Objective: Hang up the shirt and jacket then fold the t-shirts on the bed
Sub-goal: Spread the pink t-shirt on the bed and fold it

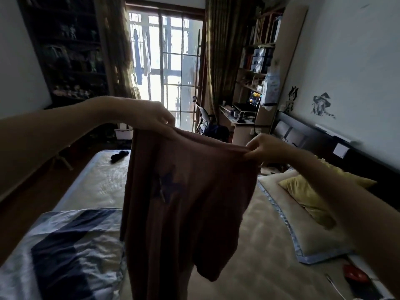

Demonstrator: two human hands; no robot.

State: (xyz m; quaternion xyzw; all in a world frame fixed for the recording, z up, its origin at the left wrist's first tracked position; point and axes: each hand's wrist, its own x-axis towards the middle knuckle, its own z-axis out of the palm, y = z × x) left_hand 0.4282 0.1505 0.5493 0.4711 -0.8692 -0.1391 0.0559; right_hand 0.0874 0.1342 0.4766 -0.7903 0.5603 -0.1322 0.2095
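Observation:
A reddish-brown t-shirt point(186, 204) with a dark star-like print hangs in the air over the bed point(255, 245). My left hand point(153, 114) pinches its upper left edge. At the upper right edge, my right hand point(267, 148) grips the bunched fabric. The cloth is stretched between both hands and droops down, with a sleeve dangling at the lower right. It hides much of the middle of the bed.
A blue-and-white checked quilt point(65, 252) lies at the lower left. Pillows, one of them yellow point(305, 198), lie at the right by the headboard point(313, 139). A small dark item point(119, 155) rests at the bed's far corner. Desk, chair and window stand beyond.

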